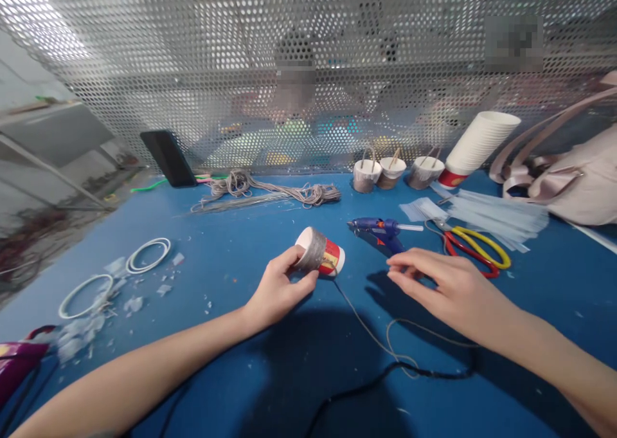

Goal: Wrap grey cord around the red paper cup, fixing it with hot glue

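A paper cup (332, 258), red and white, lies tilted in my left hand (284, 282), whose fingers and thumb grip its grey cord-wrapped part. From the cup a thin grey cord (357, 314) trails down and loops to the right over the blue table. My right hand (434, 280) hovers right of the cup, its thumb and fingertips pressed together; whatever may be between them is too small to make out. Just beyond that hand lies a blue glue gun (378, 227) with a clear stick in its back.
Scissors (482, 248) and glue sticks (501, 216) lie at right, near stacked cups (482, 142) and a bag (578, 174). Small handled cups (367, 175), cord bundles (318, 194) and a phone (168, 158) line the back by a perforated screen. White rings (148, 255) and scraps lie left; a black cable (361, 390) crosses the front.
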`<state>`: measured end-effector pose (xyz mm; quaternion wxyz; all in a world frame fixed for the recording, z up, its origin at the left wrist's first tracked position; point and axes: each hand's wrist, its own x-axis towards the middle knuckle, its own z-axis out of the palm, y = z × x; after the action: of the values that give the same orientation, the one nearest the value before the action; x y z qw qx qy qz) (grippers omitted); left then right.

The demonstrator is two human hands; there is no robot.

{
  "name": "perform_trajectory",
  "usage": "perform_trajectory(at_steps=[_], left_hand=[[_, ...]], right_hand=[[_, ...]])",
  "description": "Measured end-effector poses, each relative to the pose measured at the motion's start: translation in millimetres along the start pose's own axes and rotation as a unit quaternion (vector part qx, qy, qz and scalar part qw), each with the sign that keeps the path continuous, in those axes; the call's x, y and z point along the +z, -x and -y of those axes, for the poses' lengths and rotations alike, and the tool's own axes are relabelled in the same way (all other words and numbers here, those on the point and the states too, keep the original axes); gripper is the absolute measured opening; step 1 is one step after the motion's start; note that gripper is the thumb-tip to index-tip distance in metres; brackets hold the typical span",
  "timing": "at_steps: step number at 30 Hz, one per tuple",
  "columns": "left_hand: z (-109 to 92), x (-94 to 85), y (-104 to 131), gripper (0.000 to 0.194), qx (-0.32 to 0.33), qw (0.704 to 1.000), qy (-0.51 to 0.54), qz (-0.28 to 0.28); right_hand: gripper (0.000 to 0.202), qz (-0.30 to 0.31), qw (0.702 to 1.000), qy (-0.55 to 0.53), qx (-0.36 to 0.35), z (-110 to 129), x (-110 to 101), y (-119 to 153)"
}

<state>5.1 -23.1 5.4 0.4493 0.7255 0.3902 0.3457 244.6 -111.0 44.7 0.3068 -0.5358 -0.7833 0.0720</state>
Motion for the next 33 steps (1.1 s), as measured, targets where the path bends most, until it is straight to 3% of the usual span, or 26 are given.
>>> perform_trajectory(at_steps=[2, 8, 13, 18, 23, 26, 30, 33], left_hand=[[-2, 1.4, 1, 0.010, -0.015, 1.000, 0.020, 0.013], [-14, 2.8, 5, 0.018, -0.093, 0.989, 0.103, 0.045], [-20, 1.5, 5, 0.024, -0.132, 0.979, 0.142, 0.057], [-16, 1.1, 5, 0.024, -0.171, 0.976, 0.110, 0.073], [-15, 1.7, 5, 0.021, -0.141, 0.984, 0.076, 0.080], [-16, 2.3, 7, 0.017, -0.110, 0.990, 0.042, 0.078], [-17, 3.4, 8, 0.015, -0.080, 0.995, 0.004, 0.066], [-17, 3.7, 9, 0.014, -0.052, 0.997, -0.023, 0.053]], right_hand=[[0.012, -0.017, 1.000, -0.015, 0.001, -1, 6, -4], [0.018, -0.038, 0.995, 0.007, -0.096, 19, 38, -31], [0.019, -0.057, 0.993, 0.048, -0.097, 20, 56, -40], [0.020, -0.031, 0.994, 0.060, -0.083, 18, 62, -39], [0.015, -0.029, 0.998, 0.025, -0.047, 23, 65, -38], [0.013, -0.013, 0.997, -0.072, 0.025, 27, 63, -38], [0.011, 0.038, 0.973, -0.195, 0.121, 32, 54, -39], [0.008, 0.046, 0.973, -0.194, 0.115, 33, 49, -39]])
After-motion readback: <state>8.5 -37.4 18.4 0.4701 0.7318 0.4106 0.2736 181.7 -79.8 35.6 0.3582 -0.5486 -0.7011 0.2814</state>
